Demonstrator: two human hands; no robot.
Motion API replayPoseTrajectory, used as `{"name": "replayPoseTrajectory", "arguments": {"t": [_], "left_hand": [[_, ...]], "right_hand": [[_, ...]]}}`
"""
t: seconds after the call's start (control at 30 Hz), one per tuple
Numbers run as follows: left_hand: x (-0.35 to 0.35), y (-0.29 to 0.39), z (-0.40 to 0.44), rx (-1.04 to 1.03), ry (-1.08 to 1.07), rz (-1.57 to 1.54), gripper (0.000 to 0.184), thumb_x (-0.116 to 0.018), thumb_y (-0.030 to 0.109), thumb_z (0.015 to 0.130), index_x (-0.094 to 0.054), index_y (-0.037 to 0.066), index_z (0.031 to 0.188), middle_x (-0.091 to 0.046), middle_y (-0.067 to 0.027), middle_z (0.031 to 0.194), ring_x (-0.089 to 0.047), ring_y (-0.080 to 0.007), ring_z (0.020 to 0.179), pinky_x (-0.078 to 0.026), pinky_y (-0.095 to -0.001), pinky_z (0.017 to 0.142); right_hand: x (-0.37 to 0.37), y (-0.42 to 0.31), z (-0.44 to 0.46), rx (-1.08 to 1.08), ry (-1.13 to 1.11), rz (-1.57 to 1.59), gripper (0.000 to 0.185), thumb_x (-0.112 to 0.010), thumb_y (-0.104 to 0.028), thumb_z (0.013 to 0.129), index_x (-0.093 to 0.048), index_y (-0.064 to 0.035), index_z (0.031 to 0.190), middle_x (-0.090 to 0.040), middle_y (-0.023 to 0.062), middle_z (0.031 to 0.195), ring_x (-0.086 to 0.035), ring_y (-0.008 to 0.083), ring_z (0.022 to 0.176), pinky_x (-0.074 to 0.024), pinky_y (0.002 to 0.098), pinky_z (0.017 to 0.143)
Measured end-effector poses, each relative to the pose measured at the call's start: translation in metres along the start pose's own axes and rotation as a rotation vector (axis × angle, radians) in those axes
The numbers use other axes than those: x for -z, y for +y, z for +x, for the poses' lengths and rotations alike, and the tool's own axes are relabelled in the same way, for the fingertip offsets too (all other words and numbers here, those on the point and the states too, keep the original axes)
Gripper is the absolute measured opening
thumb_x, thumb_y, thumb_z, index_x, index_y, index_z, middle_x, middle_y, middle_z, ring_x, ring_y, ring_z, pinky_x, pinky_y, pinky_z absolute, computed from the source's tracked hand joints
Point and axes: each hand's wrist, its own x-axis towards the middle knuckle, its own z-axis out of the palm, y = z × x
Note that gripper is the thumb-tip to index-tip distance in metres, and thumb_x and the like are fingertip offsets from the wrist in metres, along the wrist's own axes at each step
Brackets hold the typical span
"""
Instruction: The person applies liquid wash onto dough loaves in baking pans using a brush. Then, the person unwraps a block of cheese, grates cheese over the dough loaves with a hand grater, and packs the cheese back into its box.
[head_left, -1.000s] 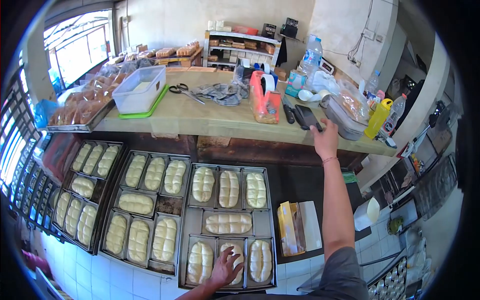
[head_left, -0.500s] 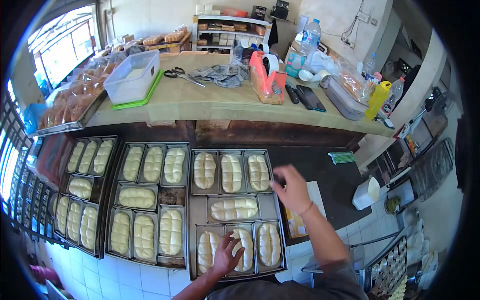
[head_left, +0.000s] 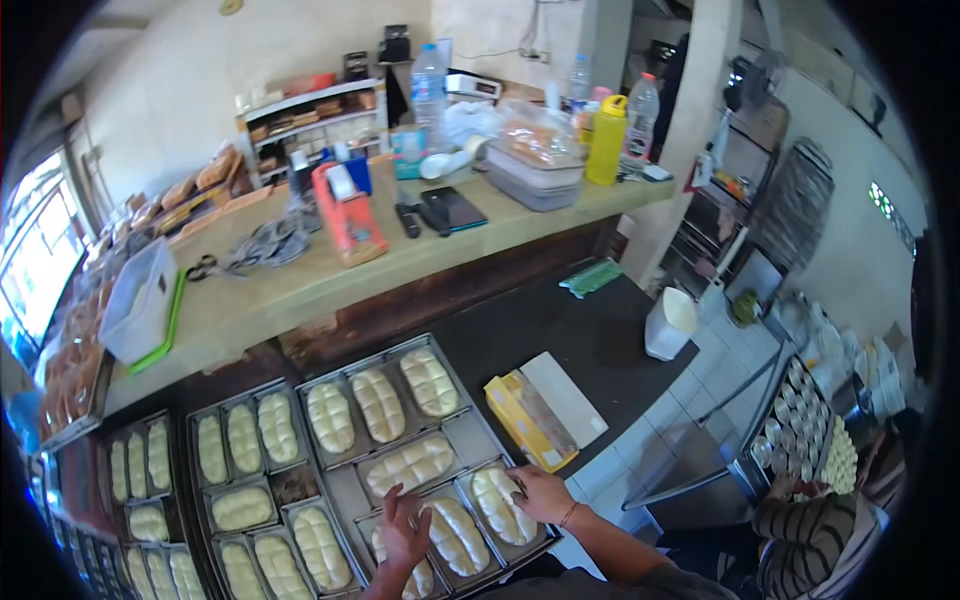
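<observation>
Dough loaves (head_left: 460,538) are separated by the compartmented tray (head_left: 478,438). The left hand (head_left: 404,535) is held unclenched above; whether the right hand (head_left: 545,494) grasps anything cannot be told.

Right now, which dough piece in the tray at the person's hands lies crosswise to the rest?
The lone middle-row piece, between two rows of three. The other six pieces lie roughly at right angles to it.

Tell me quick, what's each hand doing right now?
Left hand: open over the dough loaves, apparently empty.
Right hand: curled at the edge of the tray; cannot tell if holding it.
</observation>
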Motion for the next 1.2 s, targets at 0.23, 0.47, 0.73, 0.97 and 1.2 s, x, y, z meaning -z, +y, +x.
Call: {"name": "replayPoseTrajectory", "arguments": {"t": [0.23,0.47,0.73,0.97,1.2], "left_hand": [[-0.052,0.057,0.017,0.000,-0.097,-0.065,0.031,-0.073,0.008,0.077,-0.062,0.001,0.104,-0.053,-0.0215,0.126,-0.060,-0.0366,0.103,-0.050,-0.0439,0.087],[-0.105,0.086,0.022,0.030,-0.248,-0.043,0.034,-0.072,0.011,0.079,-0.061,0.002,0.110,-0.056,-0.0202,0.123,-0.057,-0.0392,0.108,-0.049,-0.0456,0.092],[-0.203,0.115,0.094,-0.218,-0.389,0.178,0.035,-0.067,0.014,0.079,-0.062,0.004,0.113,-0.056,-0.0165,0.123,-0.053,-0.0344,0.115,-0.043,-0.0454,0.098],[-0.238,0.095,0.114,-0.318,-0.387,0.413,0.032,-0.064,0.020,0.080,-0.063,0.006,0.109,-0.061,-0.0106,0.114,-0.055,-0.0288,0.110,-0.037,-0.0455,0.102],[-0.214,0.092,0.100,-0.086,-0.386,0.449,0.027,-0.061,0.025,0.087,-0.063,0.006,0.106,-0.064,-0.0093,0.105,-0.058,-0.0266,0.105,-0.034,-0.0490,0.103]], "right_hand": [[0.026,0.040,0.013,0.001,-0.006,0.080,0.027,-0.062,-0.019,0.082,-0.062,-0.0084,0.107,-0.065,0.0133,0.086,-0.065,0.0330,0.080,-0.0524,0.0434,0.071],[0.047,0.092,0.029,-0.185,0.070,0.035,0.021,-0.065,-0.016,0.081,-0.063,-0.0100,0.101,-0.067,0.0122,0.087,-0.067,0.0317,0.081,-0.0533,0.0427,0.069],[0.032,0.134,0.071,-0.138,0.101,-0.108,0.032,-0.066,-0.016,0.079,-0.059,-0.0047,0.108,-0.061,0.0173,0.102,-0.062,0.0365,0.092,-0.0525,0.0456,0.075],[0.031,0.141,0.072,0.020,-0.023,-0.068,0.038,-0.070,-0.020,0.072,-0.059,-0.0028,0.105,-0.058,0.0191,0.103,-0.056,0.0373,0.096,-0.0490,0.0452,0.081],[0.014,0.162,0.082,0.240,-0.206,0.314,0.018,-0.063,-0.018,0.078,-0.064,-0.0034,0.089,-0.066,0.0160,0.093,-0.064,0.0345,0.087,-0.0516,0.0443,0.077]]}}
